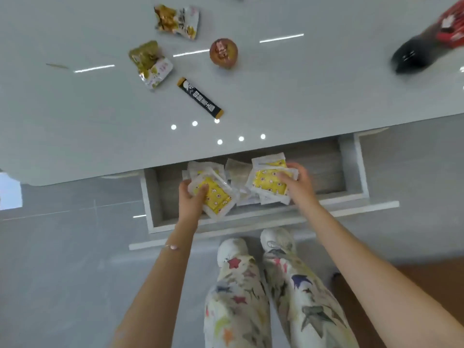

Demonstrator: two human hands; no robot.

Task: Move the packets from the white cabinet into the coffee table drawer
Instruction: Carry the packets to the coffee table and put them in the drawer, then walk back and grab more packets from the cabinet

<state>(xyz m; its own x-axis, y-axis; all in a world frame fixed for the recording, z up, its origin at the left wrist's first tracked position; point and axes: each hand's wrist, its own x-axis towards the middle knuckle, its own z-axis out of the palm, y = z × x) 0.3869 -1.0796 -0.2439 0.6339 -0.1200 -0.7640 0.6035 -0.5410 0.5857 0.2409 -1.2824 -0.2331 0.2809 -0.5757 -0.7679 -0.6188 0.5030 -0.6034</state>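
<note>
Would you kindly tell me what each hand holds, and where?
Left hand: a yellow packet by its left end. Right hand: a second packet by its right edge.

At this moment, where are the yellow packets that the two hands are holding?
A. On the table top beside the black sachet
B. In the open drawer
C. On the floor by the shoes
B: the left hand and right hand each grip a yellow packet within the walls of the open drawer.
</note>
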